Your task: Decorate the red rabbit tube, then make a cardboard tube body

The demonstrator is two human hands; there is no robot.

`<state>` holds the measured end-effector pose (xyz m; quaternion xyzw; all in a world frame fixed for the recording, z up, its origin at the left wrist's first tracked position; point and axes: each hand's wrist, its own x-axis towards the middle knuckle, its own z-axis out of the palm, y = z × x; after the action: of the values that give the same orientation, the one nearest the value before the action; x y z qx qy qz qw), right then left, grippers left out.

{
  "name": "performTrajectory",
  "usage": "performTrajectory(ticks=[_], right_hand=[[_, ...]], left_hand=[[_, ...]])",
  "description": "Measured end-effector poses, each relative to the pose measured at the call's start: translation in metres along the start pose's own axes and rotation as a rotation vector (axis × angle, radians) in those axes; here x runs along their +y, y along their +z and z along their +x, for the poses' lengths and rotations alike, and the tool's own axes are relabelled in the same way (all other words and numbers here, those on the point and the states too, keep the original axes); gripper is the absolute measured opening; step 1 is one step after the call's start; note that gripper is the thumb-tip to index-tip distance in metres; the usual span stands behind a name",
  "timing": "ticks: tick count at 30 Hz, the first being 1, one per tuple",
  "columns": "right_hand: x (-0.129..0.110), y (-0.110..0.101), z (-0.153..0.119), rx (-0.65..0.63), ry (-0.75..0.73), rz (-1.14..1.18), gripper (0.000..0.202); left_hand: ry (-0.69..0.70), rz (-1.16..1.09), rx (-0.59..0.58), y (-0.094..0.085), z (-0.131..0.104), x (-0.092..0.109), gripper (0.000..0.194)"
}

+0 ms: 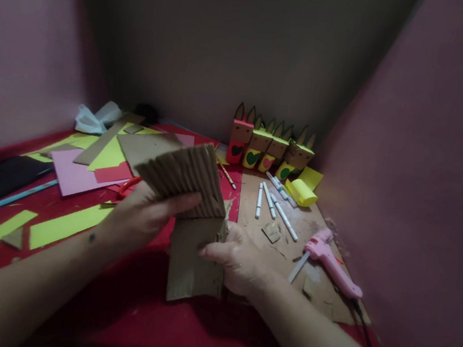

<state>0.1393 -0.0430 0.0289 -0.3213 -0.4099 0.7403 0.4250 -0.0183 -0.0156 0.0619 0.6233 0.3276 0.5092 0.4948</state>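
Observation:
A piece of brown cardboard (197,260) is held up over the front of the red table, its upper part ridged and tilted to the left, its lower part smooth and hanging down. My left hand (145,213) pinches the ridged part, thumb on top. Closed on the right edge of the smooth part is my right hand (240,257), with its thumb across the front. Red-handled scissors (128,187) lie just behind my left hand, partly hidden.
Colored paper (74,170) and cardboard scraps cover the left of the red table (143,327). On the right, a cardboard sheet (249,196) bears markers (283,217), a yellow paper roll (302,193) and a pink glue gun (336,267). Several eared figures (261,142) stand behind.

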Motion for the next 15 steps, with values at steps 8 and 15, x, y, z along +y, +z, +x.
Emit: performTrajectory(ticks=[8, 15], right_hand=[[0.003, 0.001, -0.007, -0.129, 0.035, -0.011, 0.036], [-0.003, 0.002, -0.003, -0.060, 0.068, 0.161, 0.048]], left_hand=[[-0.091, -0.271, 0.304, -0.016, 0.015, 0.019, 0.014], [0.342, 0.562, -0.285, -0.024, 0.010, -0.004, 0.030]])
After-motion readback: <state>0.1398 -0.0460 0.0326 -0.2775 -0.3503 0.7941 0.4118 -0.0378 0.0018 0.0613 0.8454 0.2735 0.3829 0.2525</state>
